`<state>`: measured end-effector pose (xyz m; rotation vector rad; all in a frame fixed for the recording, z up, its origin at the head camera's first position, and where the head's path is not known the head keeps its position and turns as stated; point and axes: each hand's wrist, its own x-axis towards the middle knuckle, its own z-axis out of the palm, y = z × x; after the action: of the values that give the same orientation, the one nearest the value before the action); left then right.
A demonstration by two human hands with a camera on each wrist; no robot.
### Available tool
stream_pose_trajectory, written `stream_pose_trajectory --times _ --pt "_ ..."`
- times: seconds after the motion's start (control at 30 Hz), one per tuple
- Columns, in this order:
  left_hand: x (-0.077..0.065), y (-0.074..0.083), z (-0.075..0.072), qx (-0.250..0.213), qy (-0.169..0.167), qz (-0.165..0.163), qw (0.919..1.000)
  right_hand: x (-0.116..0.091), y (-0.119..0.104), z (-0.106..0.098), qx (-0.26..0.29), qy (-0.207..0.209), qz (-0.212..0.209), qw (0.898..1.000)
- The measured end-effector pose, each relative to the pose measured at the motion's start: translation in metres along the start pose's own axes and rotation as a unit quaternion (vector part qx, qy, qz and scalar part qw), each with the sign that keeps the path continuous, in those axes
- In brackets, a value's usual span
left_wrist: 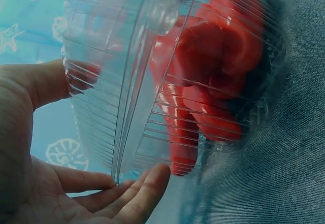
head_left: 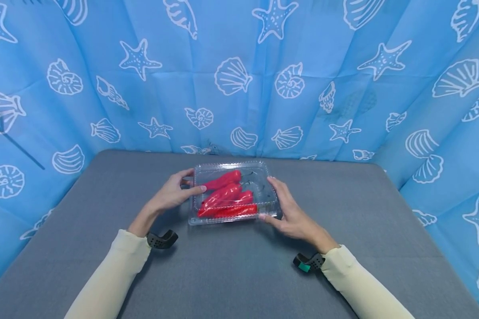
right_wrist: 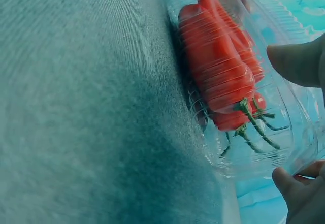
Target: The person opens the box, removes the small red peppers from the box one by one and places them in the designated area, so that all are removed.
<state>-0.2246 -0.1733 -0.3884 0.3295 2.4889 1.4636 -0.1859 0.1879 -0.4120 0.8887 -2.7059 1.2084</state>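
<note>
A clear plastic clamshell box point(head_left: 197, 220) rests on the grey table with its lid over the base. Inside lie several long red peppers point(head_left: 227, 199), their thin green stems point(right_wrist: 256, 125) toward the right end. My left hand point(head_left: 169, 192) holds the box's left end, thumb point(left_wrist: 56, 82) over the lid and fingers point(left_wrist: 147, 191) at the rim. At the opposite end my right hand point(head_left: 293, 217) grips the box, with its thumb point(right_wrist: 294, 64) on the near corner and its fingertips point(right_wrist: 284, 181) at the far edge.
The grey cloth-covered table point(head_left: 223, 274) spreads around the box. Behind it and along both sides hangs a blue curtain point(head_left: 207, 53) printed with white shells and starfish. A dark wrist mount point(head_left: 162, 240) sits on the left wrist, another dark mount point(head_left: 311, 262) on the right.
</note>
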Motion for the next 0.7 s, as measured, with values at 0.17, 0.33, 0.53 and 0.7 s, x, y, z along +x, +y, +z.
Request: stream_pose_trajectory --times 0.17,0.33,0.53,0.7 --pt "0.001 -0.001 0.002 -0.004 -0.002 0.003 1.0000 0.001 0.003 0.001 -0.046 0.032 -0.037 0.998" --pt "0.001 0.000 0.003 -0.017 -0.002 0.008 0.9998 0.004 0.007 0.002 -0.086 0.080 -0.096 0.988" --pt "0.002 0.001 0.009 -0.011 0.009 0.033 0.9993 0.005 0.010 0.004 -0.072 0.088 -0.134 0.984" --pt "0.000 0.008 0.020 0.059 0.016 0.056 0.9966 0.006 0.010 0.005 -0.080 0.096 -0.127 0.984"
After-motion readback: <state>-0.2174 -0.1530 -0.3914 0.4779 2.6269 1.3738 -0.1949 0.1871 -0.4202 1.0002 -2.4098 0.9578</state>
